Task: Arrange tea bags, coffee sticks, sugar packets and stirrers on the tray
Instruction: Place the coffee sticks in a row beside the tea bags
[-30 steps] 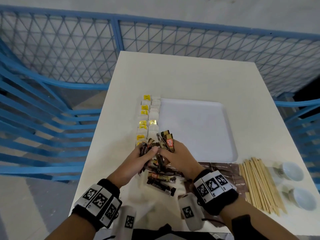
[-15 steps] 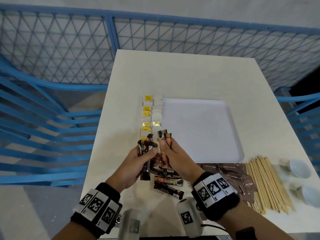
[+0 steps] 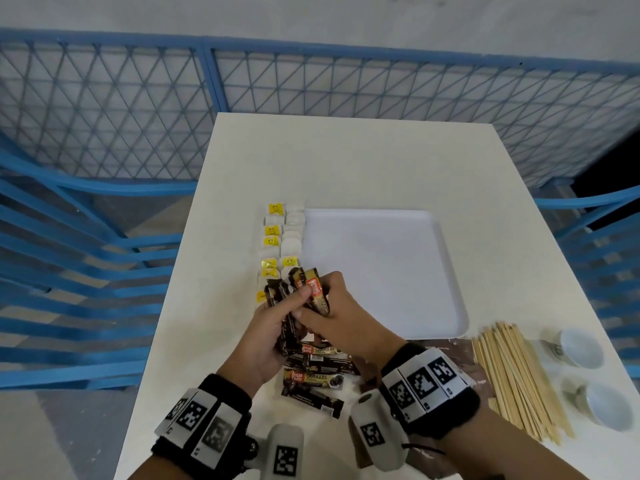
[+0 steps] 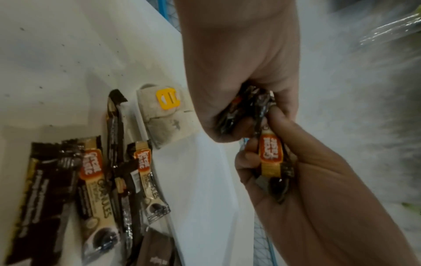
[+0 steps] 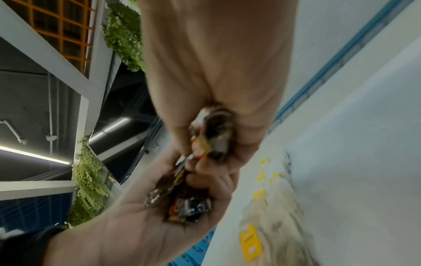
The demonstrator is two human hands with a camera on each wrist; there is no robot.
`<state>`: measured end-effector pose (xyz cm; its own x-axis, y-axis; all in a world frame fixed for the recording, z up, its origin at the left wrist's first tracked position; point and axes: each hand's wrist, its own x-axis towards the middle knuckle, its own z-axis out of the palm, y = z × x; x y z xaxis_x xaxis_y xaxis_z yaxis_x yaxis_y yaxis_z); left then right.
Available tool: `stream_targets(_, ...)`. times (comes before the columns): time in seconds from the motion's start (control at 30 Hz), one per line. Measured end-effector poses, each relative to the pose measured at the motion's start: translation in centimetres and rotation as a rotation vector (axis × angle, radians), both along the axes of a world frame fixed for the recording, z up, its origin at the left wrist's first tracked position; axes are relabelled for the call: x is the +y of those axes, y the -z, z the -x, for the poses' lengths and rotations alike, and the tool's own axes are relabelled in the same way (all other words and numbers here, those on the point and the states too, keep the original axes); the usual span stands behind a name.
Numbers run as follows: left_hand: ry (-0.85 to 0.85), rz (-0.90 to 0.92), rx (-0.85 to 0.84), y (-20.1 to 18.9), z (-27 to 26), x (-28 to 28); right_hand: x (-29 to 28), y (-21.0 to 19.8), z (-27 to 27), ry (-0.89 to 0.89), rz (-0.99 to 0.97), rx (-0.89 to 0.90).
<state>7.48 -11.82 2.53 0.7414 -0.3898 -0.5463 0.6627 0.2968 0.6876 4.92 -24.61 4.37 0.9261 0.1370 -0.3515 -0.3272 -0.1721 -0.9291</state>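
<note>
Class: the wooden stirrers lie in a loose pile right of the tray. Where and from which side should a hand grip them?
Grip the pile of thin wooden stirrers across its middle, from above. The sticks lie flat, roughly parallel and unbound, so an end grip would likely let them fan apart.

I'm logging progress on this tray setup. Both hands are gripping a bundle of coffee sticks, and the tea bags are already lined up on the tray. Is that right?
Not quite. The left hand and right hand do grip the bundle of coffee sticks, but the tea bags are lined up on the table beside the tray's left edge, not on the tray. The head view shows the tray bare.
</note>
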Motion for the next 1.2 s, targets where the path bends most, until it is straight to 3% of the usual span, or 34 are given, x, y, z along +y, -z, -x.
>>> stream_targets(0.13, -0.072, 0.032, 0.008, -0.5, -0.1, -0.7, -1.5, -0.9, 0.0, -0.089, -0.173, 0.101)
stream_targets(0.33, -0.167, 0.073, -0.001, -0.6, 0.1, -1.0, -2.8, -0.2, -0.3, 0.003, -0.301, 0.066)
stream_targets(0.63, -0.338, 0.047, -0.034, 0.9, -0.6, -0.6, -4.2, 1.2, -1.9, 0.202, -0.198, 0.005)
stream_targets(0.77, -0.268, -0.079, -0.125, 0.7, -1.3, -0.6, -5.1, 2.0, -2.7, 0.191, -0.021, -0.026)
stream_targets(0.93, -0.221, -0.243, -0.148, 0.9, -2.4, -0.8, -6.0, 2.6, -3.7, 0.129, -0.032, -0.026)
stream_targets(1.0, -0.251, -0.272, -0.12, 0.9, -2.9, -0.9, -6.2, 2.9, -4.1, 0.077, 0.035, -0.108)
stream_targets(1.2, -0.259, -0.261, -0.058, 1.0, -4.4, -1.2, -7.3, 4.4, -5.4, -0.042, 0.452, -0.629)
